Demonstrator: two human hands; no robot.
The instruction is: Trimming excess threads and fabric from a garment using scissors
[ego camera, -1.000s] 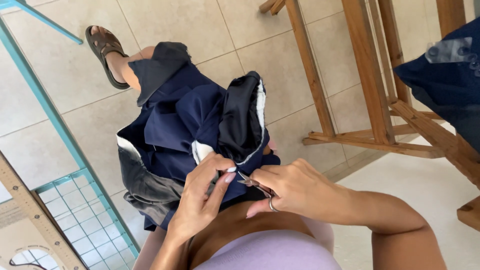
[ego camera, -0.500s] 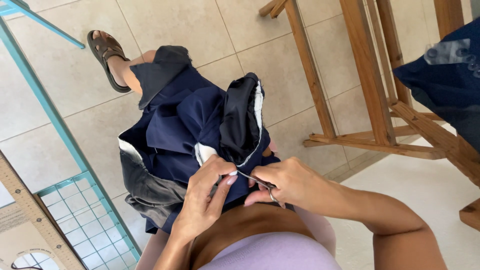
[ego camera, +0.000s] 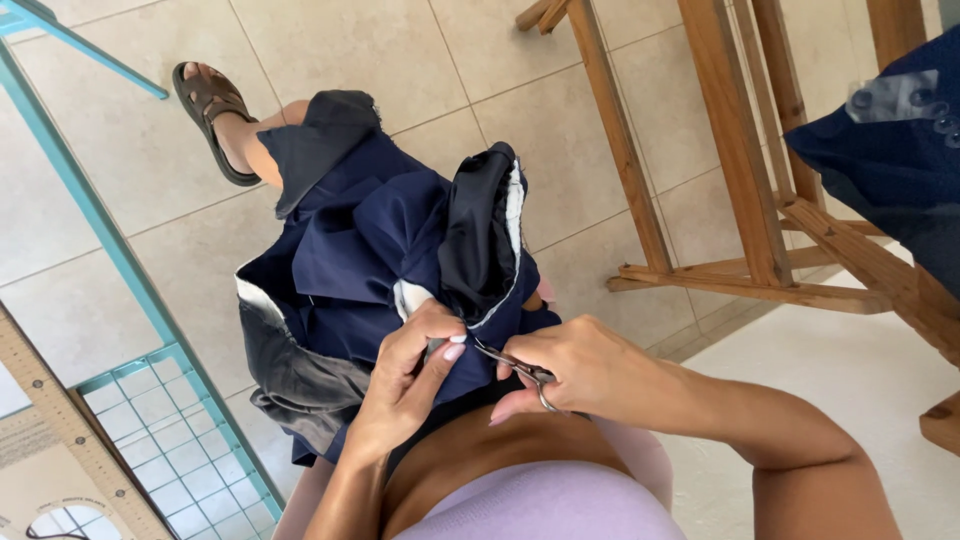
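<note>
We are seated with a navy garment [ego camera: 370, 240] bunched over our lap, its dark lining and a strip of white edging [ego camera: 513, 230] turned up toward us, and the work in hand looks like trimming or unpicking along that edge. Our left hand [ego camera: 410, 385] is closed in a pinch on the fabric just beside the white edging, thumb and fingers holding a small fold taut. Our right hand [ego camera: 585, 370] is wrapped around a pair of small metal scissors [ego camera: 510, 365], with the blade tips touching the cloth right next to the left thumb. We cannot tell whether the blades are parted or together. As we judge it, the next move calls for keeping the fold tight and guiding the tips carefully, so that only the thread or seam is caught and not the cloth beneath. Our sandalled foot [ego camera: 215, 115] rests on the tiled floor [ego camera: 400, 50] at far left, with a wooden frame [ego camera: 740, 150] standing to the right.
</note>
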